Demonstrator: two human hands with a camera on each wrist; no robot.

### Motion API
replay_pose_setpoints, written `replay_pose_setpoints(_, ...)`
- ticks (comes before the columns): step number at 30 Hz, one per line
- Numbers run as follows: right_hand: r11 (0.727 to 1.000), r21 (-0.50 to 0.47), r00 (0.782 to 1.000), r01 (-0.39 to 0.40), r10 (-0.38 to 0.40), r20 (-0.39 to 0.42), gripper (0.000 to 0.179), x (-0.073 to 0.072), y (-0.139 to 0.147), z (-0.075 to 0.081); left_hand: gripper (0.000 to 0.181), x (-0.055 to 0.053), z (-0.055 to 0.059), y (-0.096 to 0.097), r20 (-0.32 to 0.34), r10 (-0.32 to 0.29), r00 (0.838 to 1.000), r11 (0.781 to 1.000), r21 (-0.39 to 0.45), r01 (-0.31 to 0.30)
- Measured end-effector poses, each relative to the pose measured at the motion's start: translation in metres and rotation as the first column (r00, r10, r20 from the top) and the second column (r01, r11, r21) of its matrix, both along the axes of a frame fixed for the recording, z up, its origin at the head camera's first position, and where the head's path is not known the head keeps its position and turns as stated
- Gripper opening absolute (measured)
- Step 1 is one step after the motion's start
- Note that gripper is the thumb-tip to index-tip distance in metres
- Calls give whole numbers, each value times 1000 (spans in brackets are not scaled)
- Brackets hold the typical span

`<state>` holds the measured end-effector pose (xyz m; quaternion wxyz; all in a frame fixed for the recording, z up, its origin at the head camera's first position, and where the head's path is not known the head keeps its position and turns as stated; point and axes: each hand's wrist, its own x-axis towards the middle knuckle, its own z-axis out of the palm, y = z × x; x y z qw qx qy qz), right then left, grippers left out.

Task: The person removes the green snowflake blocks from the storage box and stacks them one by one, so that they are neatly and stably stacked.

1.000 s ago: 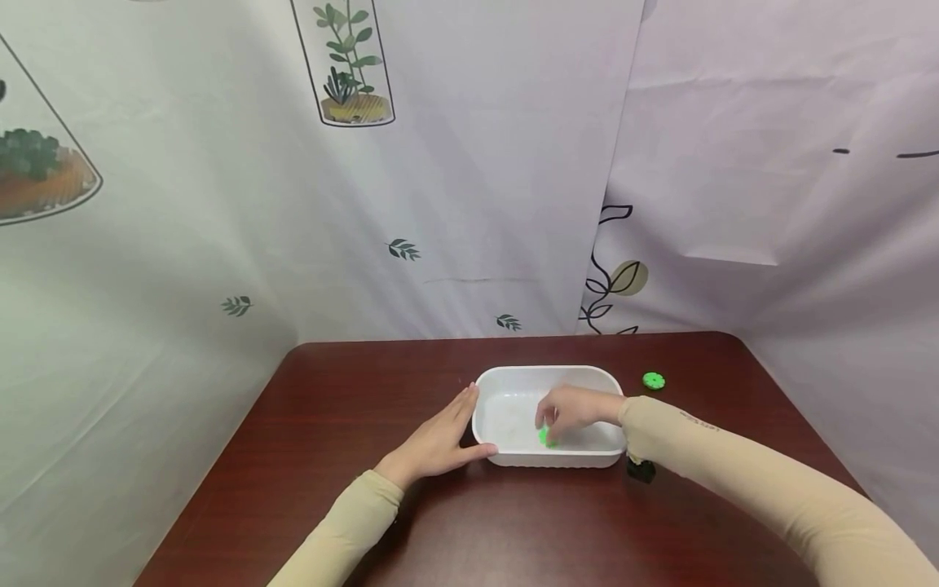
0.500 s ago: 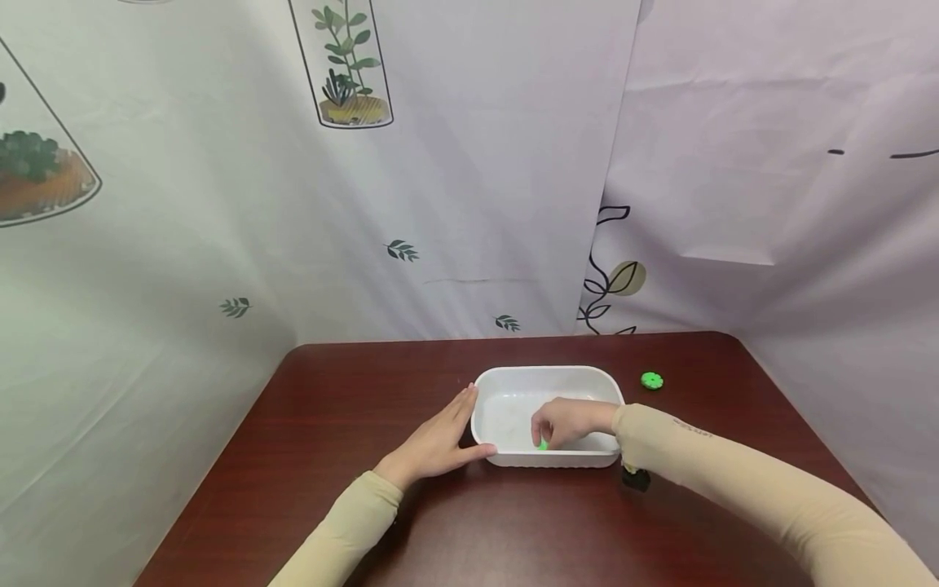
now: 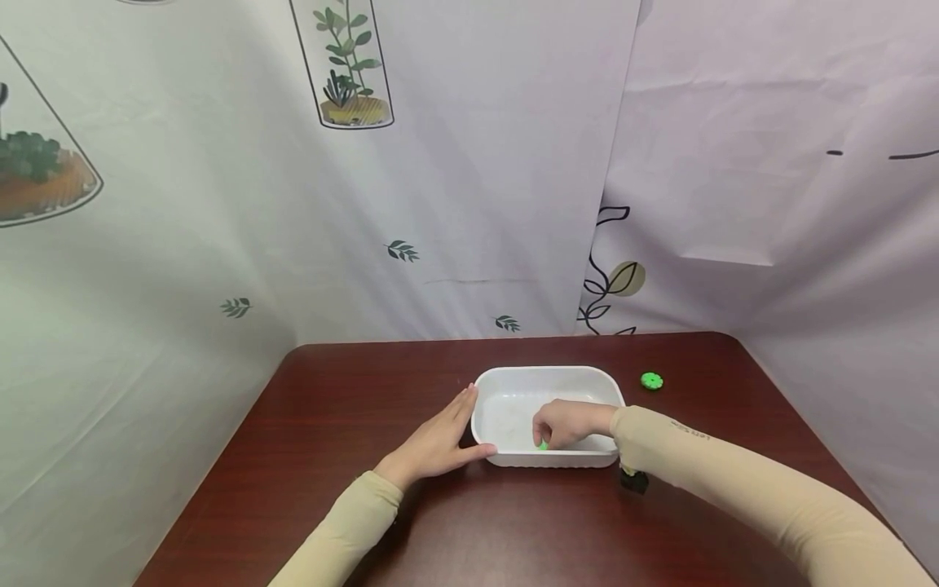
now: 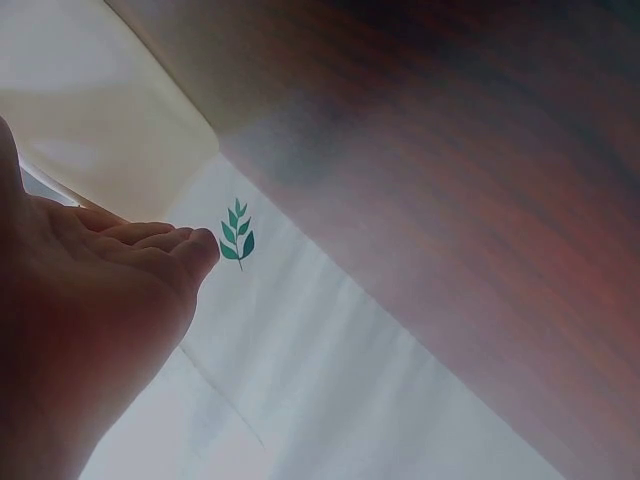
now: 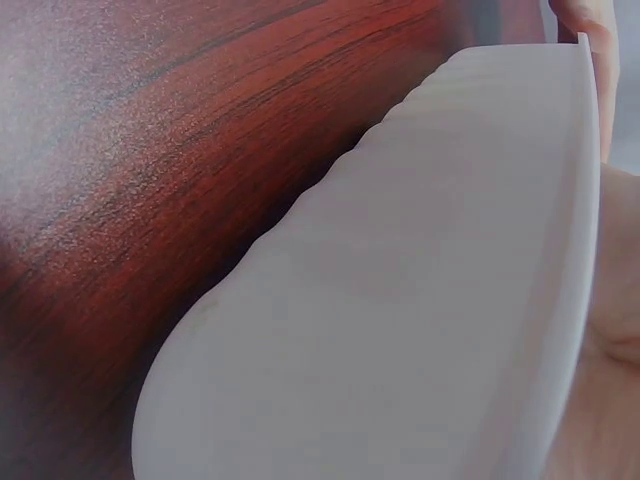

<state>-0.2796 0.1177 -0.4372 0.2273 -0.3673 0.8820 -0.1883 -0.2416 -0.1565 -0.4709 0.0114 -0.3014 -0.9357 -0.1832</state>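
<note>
A white oblong plastic tub (image 3: 553, 460) stands on the dark red wooden table. My left hand (image 3: 438, 438) lies along its left end, fingers straight against the wall and thumb at the front rim. In the left wrist view the left hand (image 4: 110, 290) shows with outstretched fingers. Inside the tub, near the front wall, my right hand (image 3: 568, 422) pinches a small bright green piece (image 3: 543, 445), mostly covered by the fingers. The tub's outer wall (image 5: 380, 260) fills much of the right wrist view and hides the right fingertips there.
A green flower-shaped disc (image 3: 651, 381) lies on the table (image 3: 352, 391) behind the tub, to the right. A small black object (image 3: 634, 481), the wrist camera, sits under the right sleeve. White printed cloth (image 3: 469, 204) hangs around the table.
My right hand has lowered slightly inside the tub toward the front wall with the green piece, and has since stayed nearly still. The left hand has not moved.
</note>
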Motion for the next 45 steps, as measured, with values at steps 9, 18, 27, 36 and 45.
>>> replay_pose_setpoints(9,999,-41,999,1,-2,-35,10,-4,2,3,105,0,1,0,9,0,1000,1000,-5,0)
replay_pose_setpoints(18,997,-78,999,-5,2,-48,14,-15,8,9,105,0,2,1,22,3,1000,1000,-4,-3)
replay_pose_setpoints(27,987,-117,993,111,-115,-26,17,-31,17,23,105,0,2,1,25,10,1000,1000,-13,-10)
replay_pose_setpoints(36,958,-218,982,188,-184,42,18,-32,24,41,104,2,3,1,31,7,999,1000,-8,-7)
replay_pose_setpoints(45,924,-301,972,236,-231,54,19,-37,39,50,105,2,3,1,43,16,999,1000,-8,-16)
